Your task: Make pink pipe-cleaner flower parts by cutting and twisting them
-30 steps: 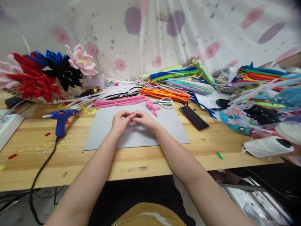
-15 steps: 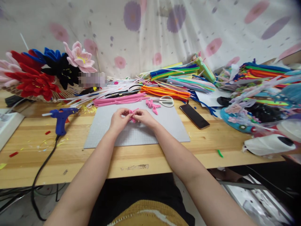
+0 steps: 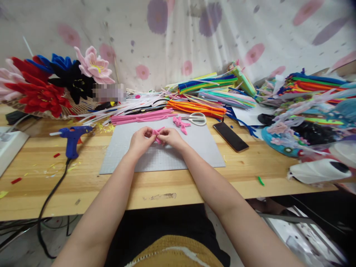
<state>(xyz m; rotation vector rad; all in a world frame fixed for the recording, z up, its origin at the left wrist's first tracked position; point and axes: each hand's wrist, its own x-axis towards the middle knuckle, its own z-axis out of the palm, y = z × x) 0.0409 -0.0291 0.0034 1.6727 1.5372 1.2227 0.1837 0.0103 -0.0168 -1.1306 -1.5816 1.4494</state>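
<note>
Pinching the small pink piece (image 3: 155, 132) between clamped fingertips of left hand (image 3: 142, 141) and right hand (image 3: 172, 138), over the middle of the grey mat (image 3: 205, 150), had just turned it slightly, so apparently was still shaping it.

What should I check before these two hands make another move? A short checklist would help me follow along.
1. Left hand has hold of the pink piece: ok, pinching it.
2. Right hand has hold too: ok, pinching the same piece.
3. Grey mat lies under the work: ok, flat on the table below both hands.
4. Scissors are apart from the hands: ok, lying toward the mat's far edge.
5. Glue gun is off the mat: ok, on the table to its left.
6. Glue gun is cool: cannot tell; heat doesn't show.
</note>
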